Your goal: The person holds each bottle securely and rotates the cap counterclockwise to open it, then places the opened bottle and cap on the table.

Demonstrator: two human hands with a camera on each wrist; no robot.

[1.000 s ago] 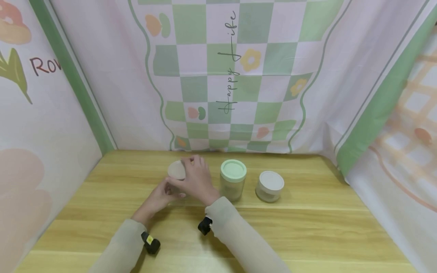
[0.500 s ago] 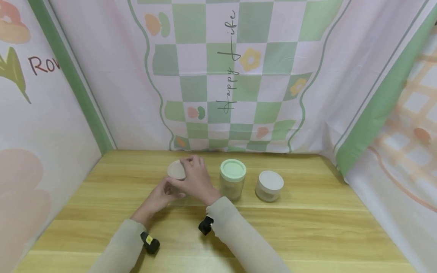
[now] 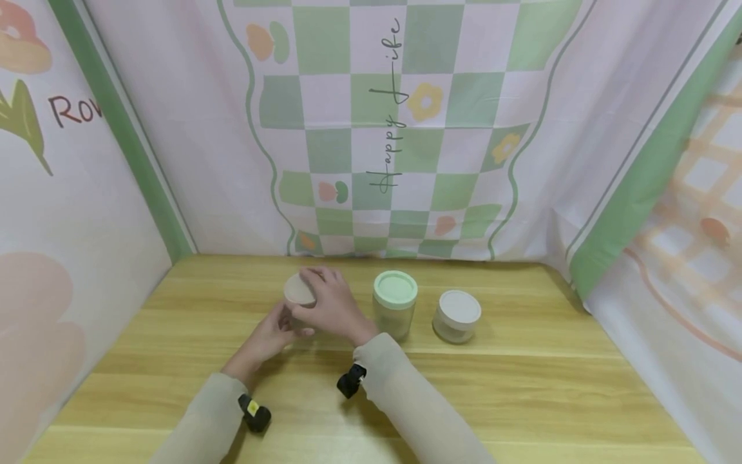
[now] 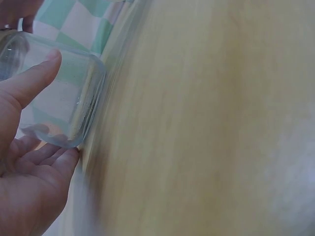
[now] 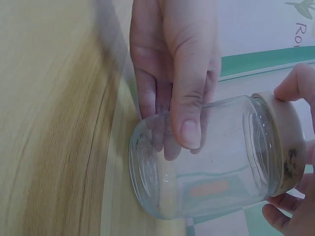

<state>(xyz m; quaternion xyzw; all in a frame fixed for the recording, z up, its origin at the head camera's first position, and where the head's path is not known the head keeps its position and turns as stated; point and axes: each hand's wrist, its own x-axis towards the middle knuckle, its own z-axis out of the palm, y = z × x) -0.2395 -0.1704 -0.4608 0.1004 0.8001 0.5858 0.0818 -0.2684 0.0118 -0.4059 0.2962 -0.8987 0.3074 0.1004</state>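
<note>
A clear glass jar (image 5: 221,160) with a pale beige lid (image 3: 297,292) stands upright on the table, left of centre. My left hand (image 3: 268,336) holds its body low down, thumb on the near side and fingers behind, as the left wrist view shows through the glass (image 4: 69,93). From above and the right, my right hand (image 3: 332,308) grips the lid by its rim, thumb at the front and fingers toward the back. The lid sits at the jar's mouth, and a dark mark shows on its side in the right wrist view. No contents show through the glass.
To the right of my hands stands a taller jar (image 3: 395,316) with a mint green lid. Farther right is a short jar (image 3: 458,319) with a white lid. A printed cloth (image 3: 382,148) hangs behind the wooden table (image 3: 522,386).
My right hand has turned slightly on the lid, its fingers moving left across the top. The left hand and the jar keep their place.
</note>
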